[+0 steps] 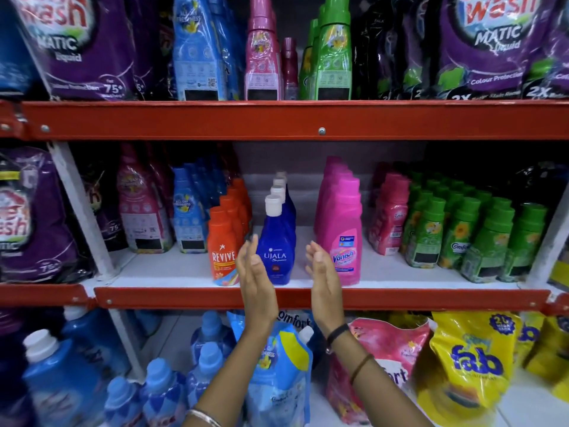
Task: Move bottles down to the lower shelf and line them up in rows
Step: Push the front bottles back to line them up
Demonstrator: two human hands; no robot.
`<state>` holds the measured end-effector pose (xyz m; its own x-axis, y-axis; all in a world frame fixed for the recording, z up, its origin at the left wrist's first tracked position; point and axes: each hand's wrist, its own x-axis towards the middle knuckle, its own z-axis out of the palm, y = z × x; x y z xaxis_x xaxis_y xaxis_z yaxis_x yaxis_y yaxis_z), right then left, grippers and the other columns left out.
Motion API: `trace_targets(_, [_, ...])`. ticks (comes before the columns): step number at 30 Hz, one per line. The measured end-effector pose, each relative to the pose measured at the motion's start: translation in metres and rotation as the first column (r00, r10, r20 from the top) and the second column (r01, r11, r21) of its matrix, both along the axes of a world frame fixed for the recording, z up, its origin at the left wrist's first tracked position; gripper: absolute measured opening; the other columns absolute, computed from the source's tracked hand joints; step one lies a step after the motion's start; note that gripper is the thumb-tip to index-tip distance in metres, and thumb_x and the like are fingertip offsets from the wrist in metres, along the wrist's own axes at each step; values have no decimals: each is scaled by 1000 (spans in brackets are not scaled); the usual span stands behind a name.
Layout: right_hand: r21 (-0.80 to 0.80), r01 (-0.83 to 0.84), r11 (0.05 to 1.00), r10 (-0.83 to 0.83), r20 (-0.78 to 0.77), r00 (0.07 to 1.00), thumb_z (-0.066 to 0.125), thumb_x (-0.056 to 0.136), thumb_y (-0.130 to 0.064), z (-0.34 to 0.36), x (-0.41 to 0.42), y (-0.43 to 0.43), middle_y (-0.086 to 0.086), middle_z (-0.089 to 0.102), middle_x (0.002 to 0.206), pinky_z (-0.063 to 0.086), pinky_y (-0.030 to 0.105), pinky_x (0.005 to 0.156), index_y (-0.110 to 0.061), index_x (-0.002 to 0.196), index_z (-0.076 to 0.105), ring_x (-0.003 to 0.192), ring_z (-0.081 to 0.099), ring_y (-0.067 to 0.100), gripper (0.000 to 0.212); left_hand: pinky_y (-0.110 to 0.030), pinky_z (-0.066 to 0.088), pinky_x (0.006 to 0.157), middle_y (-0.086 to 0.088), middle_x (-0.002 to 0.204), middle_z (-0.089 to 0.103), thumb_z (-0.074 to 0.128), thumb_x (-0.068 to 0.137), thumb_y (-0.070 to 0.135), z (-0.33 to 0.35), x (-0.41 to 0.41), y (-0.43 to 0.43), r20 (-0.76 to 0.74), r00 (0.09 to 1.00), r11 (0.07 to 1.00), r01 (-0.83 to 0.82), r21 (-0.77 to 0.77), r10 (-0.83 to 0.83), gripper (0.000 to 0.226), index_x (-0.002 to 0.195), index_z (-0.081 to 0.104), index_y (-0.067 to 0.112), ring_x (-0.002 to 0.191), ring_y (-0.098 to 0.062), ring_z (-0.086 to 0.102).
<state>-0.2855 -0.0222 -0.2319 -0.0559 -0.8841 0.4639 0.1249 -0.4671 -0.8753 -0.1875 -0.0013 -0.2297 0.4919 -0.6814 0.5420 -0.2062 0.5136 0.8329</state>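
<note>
On the middle shelf a row of dark blue Ujala bottles with white caps runs from front to back. My left hand is raised flat, palm inward, just left of the front blue bottle. My right hand is raised the same way on its right, apart from it. Both hands hold nothing. Orange Revive bottles stand in a row to the left. Pink Vanish bottles stand in a row to the right.
Green bottles and small pink bottles fill the right of the middle shelf. The upper shelf carries pink, green and blue bottles among purple pouches. Below are blue bottles and yellow pouches. Red shelf rails cross the view.
</note>
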Motion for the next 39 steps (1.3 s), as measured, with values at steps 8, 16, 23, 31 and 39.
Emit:
trace_targets(8, [218, -113, 969, 72, 187, 980, 34, 80, -73, 14, 26, -17, 11, 62, 125, 50, 28, 95, -18, 115, 59, 110, 61, 13, 70, -50, 33, 116, 5, 148, 46, 13, 72, 95, -5, 34, -26, -59, 978, 958, 209, 195, -201, 72, 123, 47, 58, 137, -15, 42])
trace_targets(16, [209, 8, 978, -56, 224, 973, 29, 91, -51, 11, 28, -15, 14, 67, 114, 55, 24, 81, -4, 115, 60, 103, 64, 17, 62, -54, 37, 112, 3, 145, 51, 20, 70, 97, -7, 44, -35, -105, 949, 926, 313, 214, -296, 54, 105, 52, 73, 134, -19, 47])
trace_targets(23, [195, 79, 978, -118, 200, 973, 30, 95, -45, 12, 32, -10, 13, 66, 113, 55, 20, 80, -9, 112, 60, 104, 64, 19, 50, -54, 35, 114, 5, 151, 43, 19, 71, 96, -8, 47, -29, -69, 937, 910, 350, 222, -343, 57, 112, 50, 72, 139, -18, 40])
trace_targets(31, [-141, 168, 976, -144, 166, 976, 38, 85, -65, 1, 71, 23, 4, 64, 124, 42, 26, 101, -11, 117, 62, 119, 56, 13, 67, -33, 42, 106, 10, 136, 54, 26, 95, 69, 0, 66, 13, -46, 995, 971, 72, -229, -85, 50, 126, 56, 44, 131, -18, 48])
trace_targets(39, [177, -89, 980, 77, 74, 994, 38, 57, -92, 5, 133, 17, -1, 40, 148, 25, 40, 117, -25, 138, 38, 135, 37, 8, 104, -39, 31, 117, 19, 143, 40, 14, 84, 77, -1, 113, -1, -105, 992, 992, 75, 101, -64, 54, 128, 38, 57, 129, 9, 38])
